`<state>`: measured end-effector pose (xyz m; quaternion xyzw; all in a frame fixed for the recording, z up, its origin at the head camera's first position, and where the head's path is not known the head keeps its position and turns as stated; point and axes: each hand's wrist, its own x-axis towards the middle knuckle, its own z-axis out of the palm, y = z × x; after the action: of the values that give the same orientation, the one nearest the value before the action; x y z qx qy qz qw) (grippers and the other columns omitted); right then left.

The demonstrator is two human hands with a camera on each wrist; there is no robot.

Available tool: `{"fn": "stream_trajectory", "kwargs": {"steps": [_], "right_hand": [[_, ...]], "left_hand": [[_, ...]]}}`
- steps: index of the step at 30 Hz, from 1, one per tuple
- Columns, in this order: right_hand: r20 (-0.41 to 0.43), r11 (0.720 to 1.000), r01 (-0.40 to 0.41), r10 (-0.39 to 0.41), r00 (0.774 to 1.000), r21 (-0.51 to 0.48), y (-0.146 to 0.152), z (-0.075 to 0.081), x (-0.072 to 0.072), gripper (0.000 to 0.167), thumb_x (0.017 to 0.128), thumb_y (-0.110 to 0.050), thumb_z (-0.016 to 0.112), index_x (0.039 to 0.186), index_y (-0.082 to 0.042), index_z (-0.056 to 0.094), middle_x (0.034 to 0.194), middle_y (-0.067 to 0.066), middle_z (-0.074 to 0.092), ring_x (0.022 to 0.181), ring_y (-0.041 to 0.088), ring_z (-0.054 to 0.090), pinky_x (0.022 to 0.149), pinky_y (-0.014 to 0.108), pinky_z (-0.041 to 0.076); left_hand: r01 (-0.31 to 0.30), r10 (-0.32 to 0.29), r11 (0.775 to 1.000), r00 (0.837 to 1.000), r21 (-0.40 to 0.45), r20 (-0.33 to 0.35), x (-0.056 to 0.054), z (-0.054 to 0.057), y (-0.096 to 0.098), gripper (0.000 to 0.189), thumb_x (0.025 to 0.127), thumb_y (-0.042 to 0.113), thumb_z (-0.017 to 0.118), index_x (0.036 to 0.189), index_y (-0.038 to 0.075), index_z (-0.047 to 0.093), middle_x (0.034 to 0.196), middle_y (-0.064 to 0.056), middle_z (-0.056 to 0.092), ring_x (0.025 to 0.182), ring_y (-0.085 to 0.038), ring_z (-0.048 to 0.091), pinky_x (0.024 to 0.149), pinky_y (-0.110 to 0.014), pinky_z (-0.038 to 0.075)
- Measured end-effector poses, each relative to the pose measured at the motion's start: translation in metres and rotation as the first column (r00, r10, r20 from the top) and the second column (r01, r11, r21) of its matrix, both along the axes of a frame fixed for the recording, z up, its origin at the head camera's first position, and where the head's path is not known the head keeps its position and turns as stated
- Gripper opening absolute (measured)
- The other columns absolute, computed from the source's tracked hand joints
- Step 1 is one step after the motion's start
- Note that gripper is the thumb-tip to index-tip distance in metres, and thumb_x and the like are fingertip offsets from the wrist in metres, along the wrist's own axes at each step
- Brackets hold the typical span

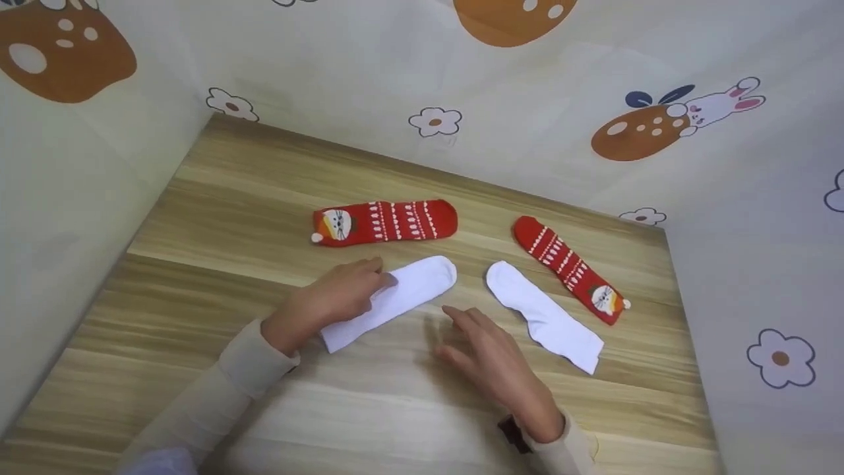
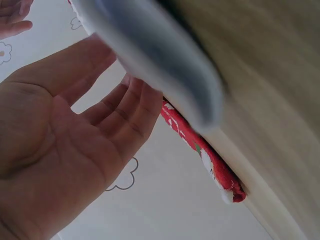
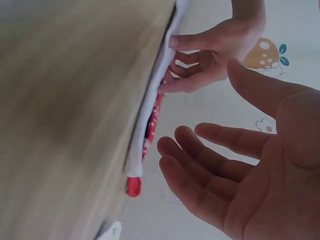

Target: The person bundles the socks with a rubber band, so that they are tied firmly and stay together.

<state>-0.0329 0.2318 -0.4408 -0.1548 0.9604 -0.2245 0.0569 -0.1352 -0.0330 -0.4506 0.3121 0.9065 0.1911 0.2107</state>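
A white sock [image 1: 414,285] lies flat and slanted near the middle of the table. My left hand [image 1: 339,295] is over it, thumb and fingertips touching its upper side, as the right wrist view shows too. In the left wrist view, the fingers of my left hand [image 2: 75,130] are loosely bent against the white sock [image 2: 155,60], whose cuff end is nearest the camera. My right hand [image 1: 491,356] hovers between that sock and a second white sock [image 1: 550,320], holding nothing. Its fingers are spread and relaxed in the right wrist view, apart from the sock.
Behind the white socks lie two red patterned socks with animal faces, one on the left [image 1: 395,224] and one on the right [image 1: 560,264]. The wood-grain table [image 1: 217,198] meets patterned fabric walls [image 1: 356,86] at its back and sides.
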Motion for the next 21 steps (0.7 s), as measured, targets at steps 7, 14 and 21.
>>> {"fn": "stream_trajectory", "kwargs": {"steps": [7, 14, 21], "right_hand": [[0.044, 1.0, 0.015, -0.015, 0.999, 0.006, -0.002, -0.013, 0.006, 0.059, 0.093, -0.042, 0.075, 0.143, -0.015, 0.061, 0.12, 0.001, 0.067, 0.099, 0.012, 0.06, 0.087, 0.038, 0.055], [-0.004, 1.0, -0.009, 0.009, 1.0, 0.027, -0.008, -0.02, 0.013, 0.053, 0.093, -0.043, 0.076, 0.137, -0.015, 0.065, 0.114, -0.003, 0.066, 0.097, 0.011, 0.058, 0.082, 0.035, 0.055], [-0.028, 0.998, -0.009, 0.01, 1.0, 0.057, -0.011, -0.025, 0.017, 0.049, 0.092, -0.044, 0.076, 0.127, -0.011, 0.069, 0.107, -0.002, 0.065, 0.095, 0.012, 0.06, 0.08, 0.034, 0.056]], "left_hand": [[-0.001, 0.001, 1.0, 0.999, 0.0, 0.045, 0.002, -0.001, 0.001, 0.064, 0.093, 0.018, 0.077, 0.152, 0.023, 0.052, 0.139, -0.012, 0.057, 0.125, -0.03, 0.059, 0.104, -0.047, 0.054], [-0.04, 0.043, 0.999, 0.99, -0.027, 0.137, 0.005, -0.006, 0.007, 0.068, 0.094, 0.03, 0.076, 0.155, 0.023, 0.047, 0.159, -0.014, 0.046, 0.142, -0.037, 0.051, 0.114, -0.055, 0.045], [-0.045, 0.05, 0.998, 0.989, -0.035, 0.14, 0.01, -0.007, 0.014, 0.068, 0.095, 0.035, 0.075, 0.155, 0.02, 0.045, 0.15, -0.013, 0.054, 0.132, -0.033, 0.058, 0.108, -0.05, 0.052]]}}
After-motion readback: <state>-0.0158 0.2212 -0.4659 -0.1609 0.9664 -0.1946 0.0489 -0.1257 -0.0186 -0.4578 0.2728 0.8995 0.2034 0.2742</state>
